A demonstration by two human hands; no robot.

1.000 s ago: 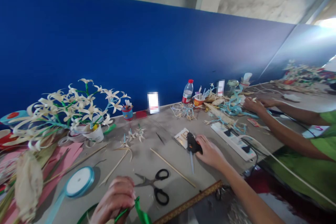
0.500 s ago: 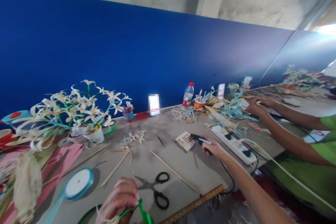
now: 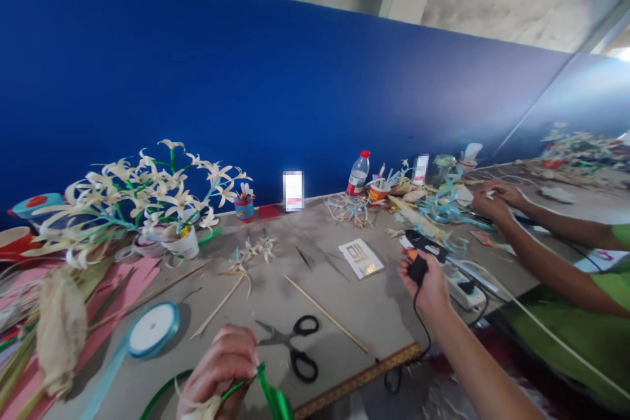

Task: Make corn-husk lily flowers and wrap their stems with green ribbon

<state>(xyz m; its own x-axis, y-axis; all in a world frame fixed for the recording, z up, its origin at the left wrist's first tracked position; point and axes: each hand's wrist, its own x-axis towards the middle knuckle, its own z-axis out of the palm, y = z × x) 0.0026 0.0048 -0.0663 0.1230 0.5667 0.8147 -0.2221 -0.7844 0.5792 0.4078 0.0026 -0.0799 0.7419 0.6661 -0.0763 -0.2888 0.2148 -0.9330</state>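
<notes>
My left hand point(image 3: 224, 364), fingers pinched together near the front edge, holds a green ribbon point(image 3: 273, 394). A green stem and cream petals show under the same hand, partly cut off by the frame. Black-handled scissors point(image 3: 290, 341) lie partly open just right of it. My right hand point(image 3: 430, 285) is wrapped round a black glue gun point(image 3: 423, 244) with an orange trigger and a pale stick at its back; its cord hangs toward the table edge. Left of the gun lies a white square pad point(image 3: 361, 258) with brownish marks.
A power strip point(image 3: 465, 292) lies behind my right wrist. On the left are potted cream flowers point(image 3: 172, 197), a blue ribbon roll point(image 3: 153, 329) and pink paper point(image 3: 130, 282). A thin stick point(image 3: 327, 315) crosses the middle. At right, a co-worker's hands point(image 3: 497, 200) hold something small and pale.
My right hand has lifted the glue gun off the white pad and brought it right, turning it. My left hand stays nearly in place with the green ribbon. The view has shifted slightly.
</notes>
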